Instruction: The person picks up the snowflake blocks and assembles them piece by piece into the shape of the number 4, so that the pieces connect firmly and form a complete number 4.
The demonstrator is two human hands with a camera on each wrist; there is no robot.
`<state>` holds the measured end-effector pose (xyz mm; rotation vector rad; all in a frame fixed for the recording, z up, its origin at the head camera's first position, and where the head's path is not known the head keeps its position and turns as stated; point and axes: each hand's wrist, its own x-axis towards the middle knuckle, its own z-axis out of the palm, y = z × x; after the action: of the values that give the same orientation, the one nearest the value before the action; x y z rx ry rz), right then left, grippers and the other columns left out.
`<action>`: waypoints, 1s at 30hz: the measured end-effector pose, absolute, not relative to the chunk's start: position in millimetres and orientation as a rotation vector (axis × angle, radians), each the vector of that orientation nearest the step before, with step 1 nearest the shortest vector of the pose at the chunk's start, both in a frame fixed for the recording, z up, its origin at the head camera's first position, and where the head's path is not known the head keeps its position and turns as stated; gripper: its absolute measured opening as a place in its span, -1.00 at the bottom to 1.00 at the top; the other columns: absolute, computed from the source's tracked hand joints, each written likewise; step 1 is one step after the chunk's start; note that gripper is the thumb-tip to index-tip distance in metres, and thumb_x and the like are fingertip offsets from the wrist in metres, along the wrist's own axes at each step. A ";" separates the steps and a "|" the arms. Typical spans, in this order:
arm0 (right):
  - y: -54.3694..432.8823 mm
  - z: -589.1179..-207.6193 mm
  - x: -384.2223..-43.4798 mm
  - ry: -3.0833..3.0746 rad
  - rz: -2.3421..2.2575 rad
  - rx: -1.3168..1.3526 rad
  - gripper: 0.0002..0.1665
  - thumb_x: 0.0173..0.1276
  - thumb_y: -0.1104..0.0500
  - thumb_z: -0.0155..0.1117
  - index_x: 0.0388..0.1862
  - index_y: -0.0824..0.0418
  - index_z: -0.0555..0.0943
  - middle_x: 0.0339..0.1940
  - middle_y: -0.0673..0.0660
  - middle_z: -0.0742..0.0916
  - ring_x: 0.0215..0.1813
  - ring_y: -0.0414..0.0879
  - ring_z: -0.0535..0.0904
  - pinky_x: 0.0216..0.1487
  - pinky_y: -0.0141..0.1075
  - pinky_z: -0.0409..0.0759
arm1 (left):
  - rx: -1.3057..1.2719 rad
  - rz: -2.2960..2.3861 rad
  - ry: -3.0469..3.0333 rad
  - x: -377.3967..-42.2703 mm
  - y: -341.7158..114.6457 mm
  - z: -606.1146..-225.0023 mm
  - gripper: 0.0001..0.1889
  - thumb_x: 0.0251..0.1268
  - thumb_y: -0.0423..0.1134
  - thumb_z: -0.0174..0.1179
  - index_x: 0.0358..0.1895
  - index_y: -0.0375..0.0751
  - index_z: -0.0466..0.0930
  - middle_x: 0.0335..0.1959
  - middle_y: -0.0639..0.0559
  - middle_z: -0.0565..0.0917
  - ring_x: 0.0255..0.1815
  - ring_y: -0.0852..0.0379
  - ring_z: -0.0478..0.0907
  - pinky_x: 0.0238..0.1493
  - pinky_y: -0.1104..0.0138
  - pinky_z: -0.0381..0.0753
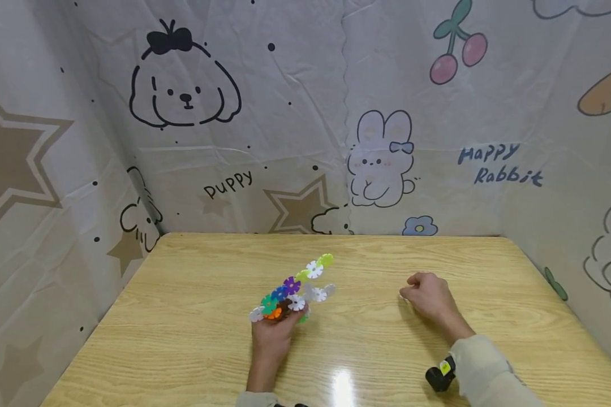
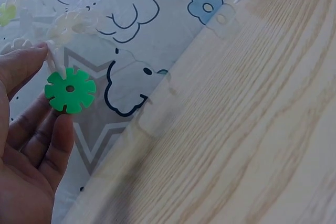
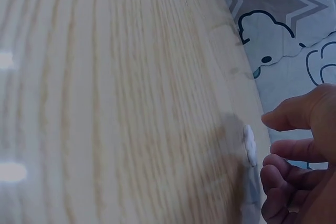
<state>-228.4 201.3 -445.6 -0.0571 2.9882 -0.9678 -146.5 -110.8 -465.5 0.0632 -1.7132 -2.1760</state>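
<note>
My left hand (image 1: pixel 274 339) grips a joined chain of plastic snowflake discs (image 1: pixel 291 285), slotted together in white, purple, blue, green, orange and yellow. In the left wrist view, a green disc (image 2: pixel 70 91) sits by the fingers, with the thumb pressing a pale disc behind it. At the right of the table my right hand (image 1: pixel 429 295) is close over the top, palm side down. Its thumb and index finger (image 3: pixel 295 150) are parted in the right wrist view. Just beyond their tips is a white disc (image 3: pixel 250 145), seen nearly edge-on.
The wood-grain table (image 1: pixel 183 350) ends at a cloth backdrop (image 1: pixel 295 85) printed with a puppy, a rabbit and stars. A black device (image 1: pixel 440 374) with a yellow mark is at the right wrist by the sleeve (image 1: pixel 489 367).
</note>
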 end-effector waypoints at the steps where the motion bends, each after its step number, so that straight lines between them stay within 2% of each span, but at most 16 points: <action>1: 201.7 -445.8 -229.0 2.985 -0.951 -0.049 -0.52 0.30 0.13 0.33 0.02 0.51 0.61 -0.02 0.40 0.69 -0.11 0.14 0.58 -0.04 0.07 0.56 | 0.056 -2.179 -1.702 -146.6 -110.4 -465.9 -0.56 -0.06 -0.58 0.49 -0.03 -0.55 0.60 -0.18 -0.19 0.73 -0.17 0.10 0.70 -0.07 0.26 0.66; 9: 205.2 -450.0 -232.1 2.982 -0.843 -0.025 -0.48 0.29 0.09 0.36 0.02 0.52 0.61 0.00 0.43 0.68 0.03 0.27 0.59 0.04 0.15 0.54 | 0.077 -2.172 -1.706 -146.4 -109.0 -468.1 -0.57 -0.08 -0.59 0.49 -0.06 -0.54 0.61 -0.21 -0.14 0.74 -0.18 0.12 0.69 -0.07 0.28 0.66; 16: 206.0 -450.8 -232.2 2.984 -0.835 -0.021 -0.59 0.26 0.07 0.39 -0.15 0.43 0.67 -0.25 0.26 0.71 -0.19 0.12 0.57 -0.13 0.04 0.55 | 0.054 -2.168 -1.697 -146.1 -108.4 -465.9 -0.59 -0.06 -0.60 0.48 -0.06 -0.54 0.61 -0.22 -0.14 0.74 -0.19 0.13 0.68 -0.10 0.29 0.67; 20: 204.9 -452.1 -232.6 2.979 -0.846 -0.019 -0.65 0.25 0.09 0.41 -0.20 0.40 0.68 -0.31 0.17 0.70 -0.27 0.05 0.55 -0.22 -0.02 0.55 | 0.036 -2.178 -1.675 -145.1 -108.3 -464.7 -0.58 -0.06 -0.62 0.47 -0.06 -0.58 0.60 -0.25 -0.12 0.74 -0.22 0.14 0.68 -0.13 0.30 0.68; 24: 204.3 -453.4 -234.1 2.978 -0.866 -0.026 -0.69 0.25 0.12 0.41 -0.25 0.38 0.68 -0.33 0.16 0.69 -0.29 0.04 0.55 -0.25 -0.04 0.55 | 0.020 -2.172 -1.672 -145.4 -108.7 -465.0 -0.58 -0.07 -0.62 0.47 -0.06 -0.58 0.60 -0.27 -0.10 0.73 -0.25 0.15 0.67 -0.17 0.30 0.68; 30: 204.7 -453.4 -236.0 2.964 -0.898 -0.011 -0.67 0.23 0.13 0.45 -0.22 0.37 0.61 -0.30 0.19 0.68 -0.25 0.07 0.55 -0.23 -0.01 0.54 | 0.029 -2.166 -1.692 -146.8 -110.1 -466.7 -0.58 -0.07 -0.59 0.49 -0.06 -0.56 0.61 -0.26 -0.09 0.73 -0.25 0.14 0.68 -0.16 0.29 0.69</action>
<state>-236.0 204.7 -453.4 -0.0105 2.9638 -0.8978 -146.8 -110.1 -466.7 0.0288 -1.6918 -2.1659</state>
